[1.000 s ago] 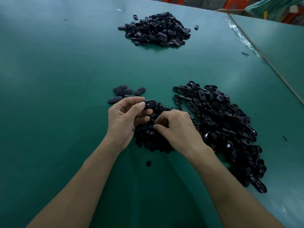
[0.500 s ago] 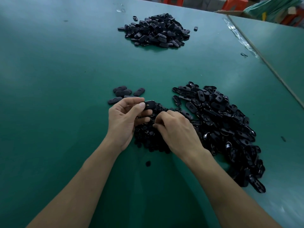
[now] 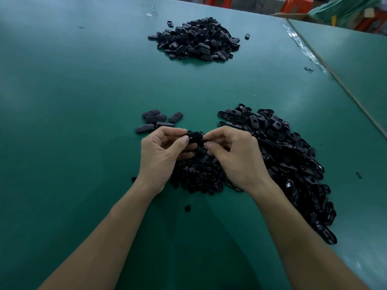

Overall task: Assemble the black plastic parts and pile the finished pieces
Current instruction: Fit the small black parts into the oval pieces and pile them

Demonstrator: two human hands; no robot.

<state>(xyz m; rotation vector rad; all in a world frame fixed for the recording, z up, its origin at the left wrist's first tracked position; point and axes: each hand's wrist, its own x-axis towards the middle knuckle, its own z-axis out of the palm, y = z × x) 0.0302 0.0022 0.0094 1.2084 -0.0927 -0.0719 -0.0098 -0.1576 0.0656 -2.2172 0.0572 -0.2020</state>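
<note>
My left hand (image 3: pixel 161 155) pinches a black oval plastic piece (image 3: pixel 195 136) between thumb and fingers, just above a heap of small black round parts (image 3: pixel 196 174). My right hand (image 3: pixel 234 155) meets it from the right, fingertips pinching at the same piece's right end; what they hold there is hidden. A long heap of black oval shells (image 3: pixel 289 160) stretches away on the right. Several closed oval pieces (image 3: pixel 156 120) lie in a small cluster just beyond my left hand. A large pile of such pieces (image 3: pixel 196 39) sits far across the green table (image 3: pixel 73 101).
One loose small part (image 3: pixel 187 208) lies between my forearms. A seam with clear tape (image 3: pixel 303 49) joins a second green table at the right. Orange stools (image 3: pixel 293 5) and green sheets stand beyond the far edge.
My right hand has lifted off the heap of small parts and come up to the oval piece that my left hand holds. My left hand has barely moved.
</note>
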